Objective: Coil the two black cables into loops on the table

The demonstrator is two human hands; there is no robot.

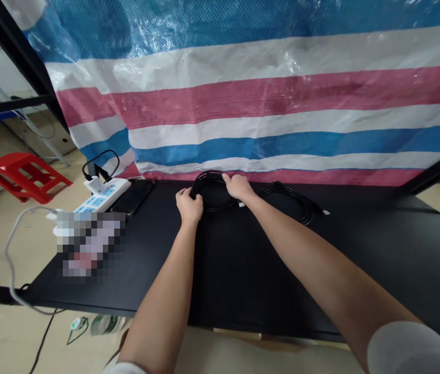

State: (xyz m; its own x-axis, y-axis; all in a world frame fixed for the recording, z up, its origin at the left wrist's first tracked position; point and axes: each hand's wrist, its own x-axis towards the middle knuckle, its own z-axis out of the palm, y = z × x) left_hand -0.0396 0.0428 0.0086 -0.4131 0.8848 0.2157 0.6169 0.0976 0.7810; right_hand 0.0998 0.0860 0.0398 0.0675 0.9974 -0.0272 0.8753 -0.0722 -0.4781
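Note:
A coiled black cable (215,210) is at the back middle of the black table, between my two hands. My left hand (189,205) is closed around the left side of the coil. At the coil's upper right side, my right hand (238,188) grips it with fingers closed. A small pale connector end shows just below my right hand. To the right, partly behind my right forearm, a second coiled black cable (304,212) lies on the table with a white-tipped end.
A white power strip (105,196) with plugs and a black phone (132,197) lie on the table's left, beside a blurred-out patch. A striped plastic sheet (243,104) hangs behind the table (157,270). A red stool (27,176) stands on the floor at left.

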